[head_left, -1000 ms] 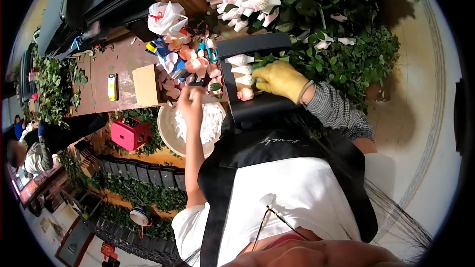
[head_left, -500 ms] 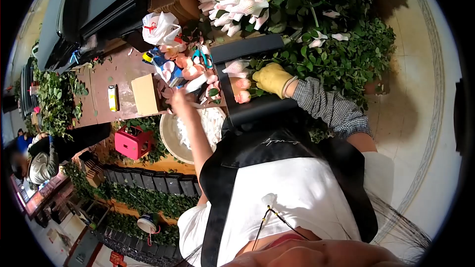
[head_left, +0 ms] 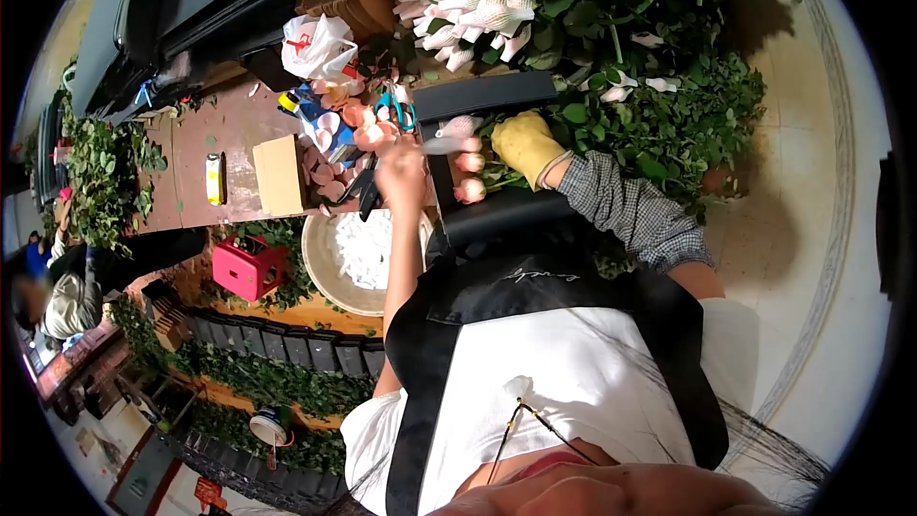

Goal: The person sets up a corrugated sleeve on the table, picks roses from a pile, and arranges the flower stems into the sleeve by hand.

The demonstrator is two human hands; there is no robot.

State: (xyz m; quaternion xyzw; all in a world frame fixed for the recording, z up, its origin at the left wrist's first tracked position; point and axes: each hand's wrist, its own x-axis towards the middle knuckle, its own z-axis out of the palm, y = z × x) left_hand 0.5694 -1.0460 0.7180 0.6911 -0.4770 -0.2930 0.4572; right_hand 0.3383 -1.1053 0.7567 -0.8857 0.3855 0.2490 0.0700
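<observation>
My left hand [head_left: 401,175], bare and blurred by motion, is beside the rose heads with its fingers closed. A whitish, smeared foam net sleeve [head_left: 445,145] sticks out from it toward the flowers. My right hand [head_left: 527,148], in a yellow glove, is wrapped round green rose stems [head_left: 494,175]. Pink-orange roses [head_left: 469,191] point left from it, lying between two black padded bars [head_left: 487,96]. At least one rose head behind them wears a white net sleeve [head_left: 458,126].
A round basin [head_left: 321,277] of white sleeves stands below the table edge. Petals, blue-handled scissors [head_left: 399,111], a cardboard piece [head_left: 278,176] and a white plastic bag [head_left: 319,48] lie on the table. Netted roses [head_left: 478,14] are stacked behind. A person [head_left: 72,301] works at far left.
My left hand has moved right, from over the petals to beside the rose heads, with the whitish sleeve. My gloved right hand has stayed almost still on the stems.
</observation>
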